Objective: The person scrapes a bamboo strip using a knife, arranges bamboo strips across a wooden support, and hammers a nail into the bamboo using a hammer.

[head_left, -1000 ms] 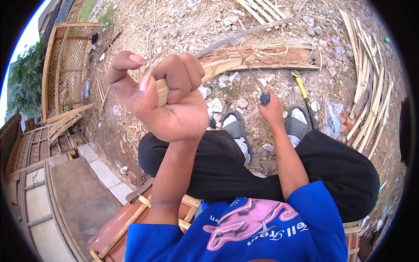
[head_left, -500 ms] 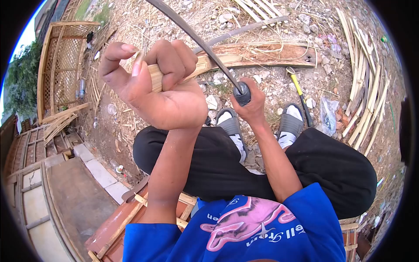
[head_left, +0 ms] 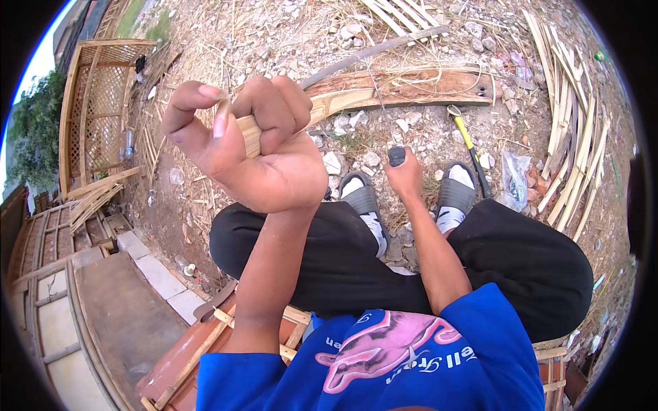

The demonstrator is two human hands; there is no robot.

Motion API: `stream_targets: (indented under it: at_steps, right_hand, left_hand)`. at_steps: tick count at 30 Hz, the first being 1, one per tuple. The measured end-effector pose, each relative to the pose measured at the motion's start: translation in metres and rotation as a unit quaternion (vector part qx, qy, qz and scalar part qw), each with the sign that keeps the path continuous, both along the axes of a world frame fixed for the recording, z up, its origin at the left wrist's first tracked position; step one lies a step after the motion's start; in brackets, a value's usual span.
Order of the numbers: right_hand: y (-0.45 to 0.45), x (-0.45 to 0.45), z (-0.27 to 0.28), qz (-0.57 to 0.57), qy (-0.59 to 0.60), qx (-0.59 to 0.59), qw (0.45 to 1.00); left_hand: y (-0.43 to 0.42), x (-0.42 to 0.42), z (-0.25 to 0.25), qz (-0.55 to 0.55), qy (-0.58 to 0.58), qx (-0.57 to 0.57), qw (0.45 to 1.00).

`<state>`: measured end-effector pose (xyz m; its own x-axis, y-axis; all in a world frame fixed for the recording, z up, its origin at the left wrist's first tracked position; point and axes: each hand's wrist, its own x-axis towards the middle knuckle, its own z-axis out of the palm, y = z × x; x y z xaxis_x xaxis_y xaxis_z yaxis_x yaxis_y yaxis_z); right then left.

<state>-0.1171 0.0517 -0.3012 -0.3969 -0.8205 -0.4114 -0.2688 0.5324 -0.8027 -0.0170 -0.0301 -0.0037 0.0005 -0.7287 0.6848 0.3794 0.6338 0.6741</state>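
Lying beyond the grey sandals point(head_left: 361, 196), a thick brown wooden plank point(head_left: 449, 86) is crossing the stony ground point(head_left: 301, 48), while a tool with a yellow-and-black handle point(head_left: 469, 140) is resting beside the right sandal and long pale wooden strips point(head_left: 561, 123) are lying further right. With palm upward, the left hand point(head_left: 267, 164) is hiding some ground and clasping a pale flat wooden piece point(head_left: 251, 137); the right hand point(head_left: 406, 176), lower, is gripping a rounded black handle point(head_left: 397, 156).
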Motion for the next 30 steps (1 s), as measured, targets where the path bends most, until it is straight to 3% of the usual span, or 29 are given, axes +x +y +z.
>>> stream_targets:
  at_steps: [5,8,9,12,18,22,26,30]
  right_hand:
    - [-0.012,0.007,0.048,0.034,-0.05,-0.274,0.96]
    - [-0.006,0.001,0.016,0.054,-0.014,-0.264,0.963]
    - [0.002,-0.003,0.002,0.061,-0.014,-0.142,0.988]
    - [0.021,-0.019,-0.036,0.033,0.053,-0.002,0.998]
    - [0.02,-0.014,-0.024,0.044,0.01,0.041,0.998]
    - [0.013,0.002,0.019,0.012,0.003,-0.031,0.999]
    - [0.009,0.005,0.012,0.025,-0.008,-0.112,0.993]
    - [0.03,-0.016,-0.04,0.029,0.051,-0.001,0.998]
  left_hand:
    - [-0.005,0.006,0.001,0.032,0.012,0.011,0.999]
    - [-0.008,0.012,0.002,0.036,0.008,0.01,0.999]
    - [-0.009,0.015,0.002,0.037,0.007,0.009,0.999]
    - [-0.005,0.015,0.0,0.033,0.004,0.004,0.999]
    - [-0.006,0.014,0.0,0.028,0.008,0.007,1.0]
    - [-0.003,0.01,0.001,0.023,0.004,0.011,1.0]
    - [-0.007,0.014,0.002,0.043,0.008,0.019,0.999]
    - [-0.009,0.018,0.002,0.068,0.021,0.017,0.997]
